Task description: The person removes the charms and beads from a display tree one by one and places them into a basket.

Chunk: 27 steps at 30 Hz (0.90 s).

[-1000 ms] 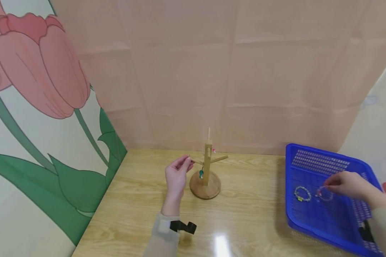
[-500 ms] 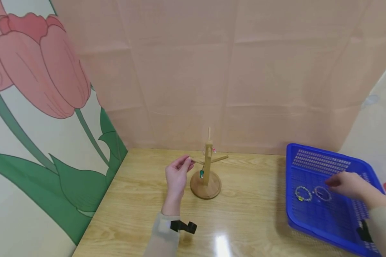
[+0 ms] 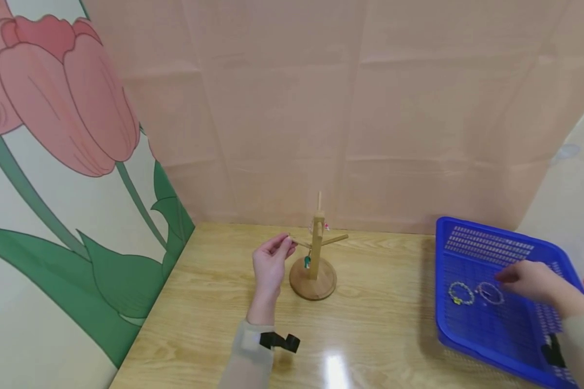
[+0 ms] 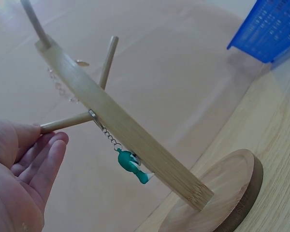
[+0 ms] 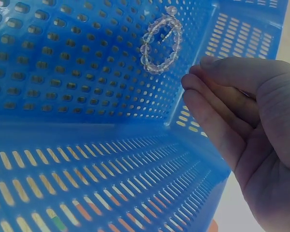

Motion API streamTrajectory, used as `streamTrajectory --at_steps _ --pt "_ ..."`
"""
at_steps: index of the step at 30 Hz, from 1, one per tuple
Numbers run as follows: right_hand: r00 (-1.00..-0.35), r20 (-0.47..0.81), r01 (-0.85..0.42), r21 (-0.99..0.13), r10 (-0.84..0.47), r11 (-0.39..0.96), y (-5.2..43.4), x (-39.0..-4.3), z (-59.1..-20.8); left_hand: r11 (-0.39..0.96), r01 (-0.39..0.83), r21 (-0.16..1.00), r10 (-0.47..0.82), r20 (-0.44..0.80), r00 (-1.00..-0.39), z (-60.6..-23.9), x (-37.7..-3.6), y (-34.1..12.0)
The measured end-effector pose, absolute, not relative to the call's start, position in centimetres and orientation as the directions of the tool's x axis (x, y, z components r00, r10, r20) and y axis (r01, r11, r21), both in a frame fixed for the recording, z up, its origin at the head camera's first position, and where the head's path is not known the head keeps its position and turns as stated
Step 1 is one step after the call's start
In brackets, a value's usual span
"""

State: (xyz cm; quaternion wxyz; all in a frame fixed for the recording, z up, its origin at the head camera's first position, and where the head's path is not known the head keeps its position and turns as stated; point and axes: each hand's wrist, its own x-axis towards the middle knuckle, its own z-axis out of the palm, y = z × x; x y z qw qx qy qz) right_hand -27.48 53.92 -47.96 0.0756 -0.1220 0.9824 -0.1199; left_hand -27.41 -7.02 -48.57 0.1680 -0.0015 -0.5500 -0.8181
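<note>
Both arms are in light beige, kinda cream sleeves that run right down to the wrists. The left hand is bare, no rings or gloves, and there's a pale band around that wrist with a small black clip-like mount sticking off to the side. The right hand is bare too, and its sleeve has a similar black piece strapped near the wrist, partly cut off by the frame edge.
</note>
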Motion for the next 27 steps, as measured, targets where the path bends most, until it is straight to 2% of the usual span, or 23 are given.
streamTrajectory --at_steps 10,20,27 --pt "-0.967 -0.099 -0.201 -0.274 -0.235 0.941 53.2 -27.2 -46.6 -0.342 0.271 0.900 -0.266 0.184 -0.946 -48.6 -27.5 -7.0" --pt "-0.975 -0.059 -0.187 -0.316 -0.216 0.930 49.9 -27.0 -43.7 -0.346 0.267 0.899 -0.274 0.176 -0.946 -48.7 -27.5 -6.9" --pt "-0.966 0.003 -0.247 -0.300 -0.258 0.921 47.1 -27.2 -42.3 -0.349 0.284 0.893 -0.278 0.191 -0.942 -48.8 -27.5 -7.0"
